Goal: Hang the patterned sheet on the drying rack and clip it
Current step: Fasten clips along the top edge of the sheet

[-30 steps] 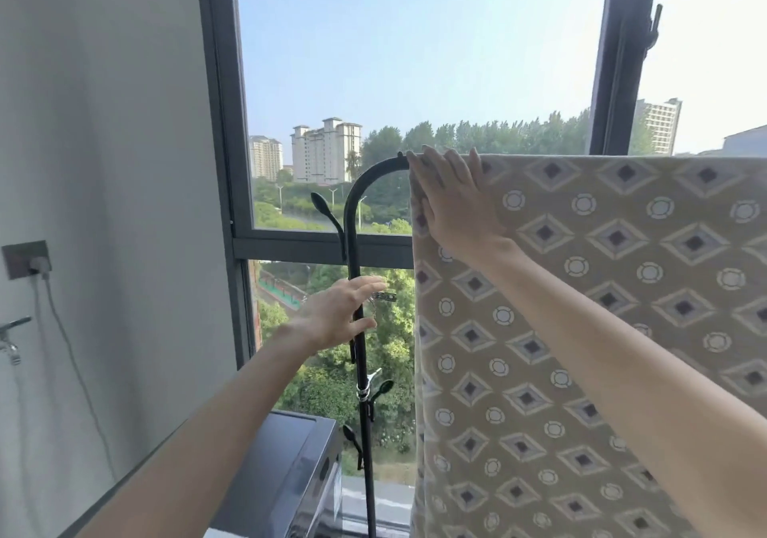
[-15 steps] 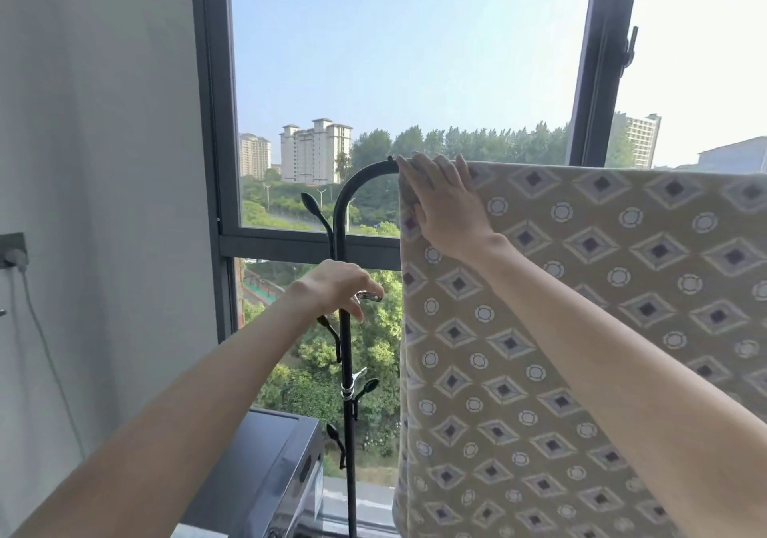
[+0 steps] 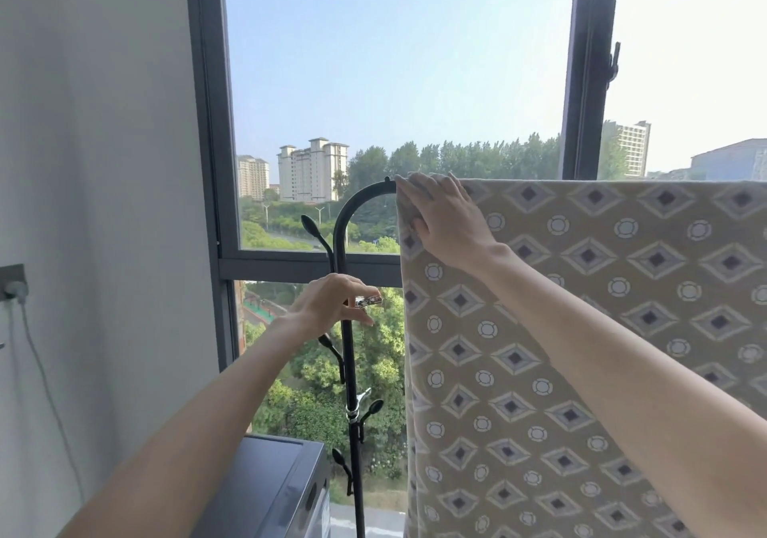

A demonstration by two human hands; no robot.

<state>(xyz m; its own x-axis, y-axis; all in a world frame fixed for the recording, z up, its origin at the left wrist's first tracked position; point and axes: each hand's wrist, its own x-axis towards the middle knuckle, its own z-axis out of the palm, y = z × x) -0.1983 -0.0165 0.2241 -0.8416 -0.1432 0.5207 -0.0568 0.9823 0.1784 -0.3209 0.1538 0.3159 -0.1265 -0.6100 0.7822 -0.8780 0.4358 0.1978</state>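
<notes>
Right hand, fingers flat, steadies sheet at rack left end; left hand pinches clip (presumably for fastening there).

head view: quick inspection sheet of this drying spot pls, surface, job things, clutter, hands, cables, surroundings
surface: dark box below the rack, partly cut off
job's things: patterned sheet draped over the drying rack top rail; metal clip not yet on it
clutter: second clip on the rack pole
grips: left hand pinches the metal clip beside the pole; right hand presses flat on the sheet's top corner
cables: cord hangs from a wall plug
surroundings: window frame, wall; trees and towers outside
</notes>
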